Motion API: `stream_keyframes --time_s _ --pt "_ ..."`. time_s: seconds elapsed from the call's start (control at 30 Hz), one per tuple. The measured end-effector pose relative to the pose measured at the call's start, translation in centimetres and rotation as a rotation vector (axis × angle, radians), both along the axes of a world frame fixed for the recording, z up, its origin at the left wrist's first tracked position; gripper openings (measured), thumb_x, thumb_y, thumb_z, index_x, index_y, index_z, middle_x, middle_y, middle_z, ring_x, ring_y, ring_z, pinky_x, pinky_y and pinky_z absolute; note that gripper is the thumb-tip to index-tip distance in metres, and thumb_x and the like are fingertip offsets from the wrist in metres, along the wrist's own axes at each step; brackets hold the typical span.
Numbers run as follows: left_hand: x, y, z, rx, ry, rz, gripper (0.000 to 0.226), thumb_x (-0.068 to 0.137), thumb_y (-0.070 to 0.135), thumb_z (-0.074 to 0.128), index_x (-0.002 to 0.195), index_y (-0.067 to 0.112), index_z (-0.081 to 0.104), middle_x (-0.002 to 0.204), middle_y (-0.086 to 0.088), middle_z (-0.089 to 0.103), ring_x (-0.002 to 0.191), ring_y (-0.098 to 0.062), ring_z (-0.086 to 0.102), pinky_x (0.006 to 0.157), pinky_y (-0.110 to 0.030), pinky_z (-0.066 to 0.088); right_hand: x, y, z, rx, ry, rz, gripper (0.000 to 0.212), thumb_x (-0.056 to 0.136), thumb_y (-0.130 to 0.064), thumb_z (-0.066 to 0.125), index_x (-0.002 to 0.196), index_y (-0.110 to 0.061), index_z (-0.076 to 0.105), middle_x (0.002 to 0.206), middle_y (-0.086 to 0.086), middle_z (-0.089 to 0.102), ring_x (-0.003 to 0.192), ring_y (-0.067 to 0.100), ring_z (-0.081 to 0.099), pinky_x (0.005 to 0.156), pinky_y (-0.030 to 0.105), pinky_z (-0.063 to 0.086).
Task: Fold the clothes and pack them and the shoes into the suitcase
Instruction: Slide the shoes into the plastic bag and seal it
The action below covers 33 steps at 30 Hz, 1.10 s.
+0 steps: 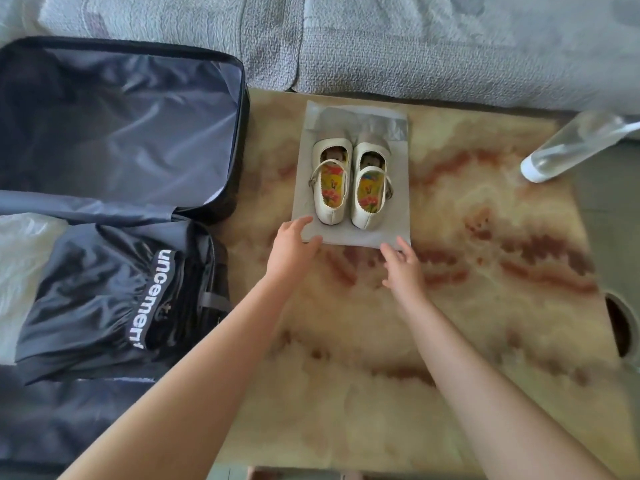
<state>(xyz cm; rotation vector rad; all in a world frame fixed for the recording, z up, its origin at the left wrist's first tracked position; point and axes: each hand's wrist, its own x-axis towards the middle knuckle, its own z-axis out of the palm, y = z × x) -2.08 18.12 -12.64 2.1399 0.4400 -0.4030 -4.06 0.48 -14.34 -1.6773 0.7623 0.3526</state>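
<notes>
Two small white strap shoes [349, 181] with flowered insoles stand side by side on a flat grey bag [394, 223] in the middle of the marbled table [485, 306]. My left hand [292, 244] touches the bag's near left corner with relaxed fingers. My right hand [403, 266] hovers at the near right corner, fingers spread, holding nothing. The open dark suitcase [121, 133] lies at the left. Its near half holds folded dark clothes [97, 299] with a white-lettered waistband.
A clear plastic bottle [575, 147] lies tilted at the table's far right edge. A grey quilted sofa [415, 46] runs along the back. A pale plastic bag [20, 271] sits at the suitcase's left. A round hole [620, 327] marks the table's right side.
</notes>
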Motion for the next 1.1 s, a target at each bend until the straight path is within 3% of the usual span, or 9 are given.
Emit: stream_keyframes --time_s 0.1,0.2,0.37,0.5,0.57,0.7,0.87,0.97,1.1 --pt "2.2 -1.0 -0.8 -0.061 0.083 0.128 0.052 0.096 0.029 0.052 0.144 0.017 0.037 0.143 -0.007 0.044 0.125 -0.022 0.048 0.085 -0.025 0.037 2.9 -1.0 -0.2 0.052 0.045 -0.08 0.054 0.097 -0.031 0.049 0.147 -0.019 0.031 0.139 0.012 0.047 0.118 0.029 0.055 0.09 0.042 0.05" --pt "4.4 -1.2 -2.0 -0.055 0.139 0.201 0.054 0.097 0.033 0.05 0.144 0.012 0.035 0.141 -0.007 0.047 0.122 -0.023 0.05 0.086 -0.026 0.04 5.9 -1.3 -0.8 0.035 0.061 -0.044 0.056 0.097 -0.034 0.048 0.148 -0.018 0.03 0.145 0.0 0.04 0.108 0.03 0.061 0.072 0.034 0.053" --pt "7.9 -2.1 -4.2 -0.123 0.157 0.331 0.06 0.093 0.038 0.055 0.143 0.011 0.037 0.139 -0.008 0.047 0.114 -0.026 0.056 0.094 -0.041 0.051 10.2 -1.0 -2.7 -0.028 0.111 -0.021 0.061 0.093 -0.045 0.05 0.146 -0.02 0.033 0.143 -0.004 0.042 0.089 0.028 0.067 0.064 0.035 0.057" --pt "10.1 -3.4 -5.3 -0.076 0.122 0.276 0.056 0.09 0.035 0.061 0.138 0.012 0.044 0.129 -0.006 0.056 0.107 -0.027 0.061 0.089 -0.039 0.053 12.3 -0.7 -4.0 -0.077 0.131 -0.025 0.041 0.091 -0.04 0.056 0.124 -0.017 0.048 0.109 0.002 0.057 0.078 0.027 0.064 0.044 0.029 0.048" --pt "10.7 -3.4 -6.0 -0.068 0.105 0.263 0.058 0.085 0.03 0.068 0.136 0.014 0.046 0.125 -0.005 0.058 0.105 -0.026 0.061 0.087 -0.041 0.054 12.7 -0.5 -4.7 -0.077 0.15 -0.01 0.031 0.092 -0.031 0.058 0.117 -0.016 0.049 0.104 0.005 0.058 0.07 0.028 0.063 0.044 0.03 0.05" --pt "11.3 -3.0 -7.1 -0.166 0.159 0.337 0.055 0.084 0.006 0.064 0.137 0.014 0.048 0.125 -0.008 0.058 0.103 -0.027 0.06 0.075 -0.041 0.058 12.7 -0.3 -6.0 -0.07 0.15 0.005 0.04 0.09 -0.012 0.054 0.129 -0.02 0.052 0.106 0.005 0.059 0.065 0.03 0.065 0.051 0.036 0.057" --pt "10.8 -3.1 -7.4 -0.303 0.138 0.422 0.056 0.083 -0.002 0.057 0.135 0.017 0.052 0.117 -0.006 0.064 0.104 -0.026 0.063 0.072 -0.041 0.06 12.0 -0.7 -5.9 0.051 0.075 -0.051 0.037 0.089 0.001 0.049 0.117 -0.019 0.061 0.112 0.005 0.06 0.096 0.03 0.061 0.061 0.041 0.06" --pt "8.4 -3.6 -6.0 -0.304 0.08 0.386 0.048 0.083 0.0 0.055 0.126 0.021 0.06 0.105 -0.001 0.069 0.097 -0.022 0.066 0.065 -0.031 0.06 10.0 -1.2 -4.3 0.058 0.031 -0.019 0.031 0.089 0.003 0.047 0.102 -0.021 0.062 0.104 0.006 0.063 0.096 0.027 0.062 0.067 0.042 0.06" --pt "2.1 -2.9 -4.1 -0.251 0.021 0.309 0.038 0.081 0.011 0.061 0.115 0.028 0.065 0.103 0.004 0.072 0.091 -0.012 0.068 0.074 -0.031 0.058 4.0 -2.8 -2.7 -0.006 0.005 0.054 0.046 0.09 0.001 0.049 0.133 -0.016 0.055 0.111 0.003 0.062 0.077 0.017 0.066 0.067 0.038 0.06"
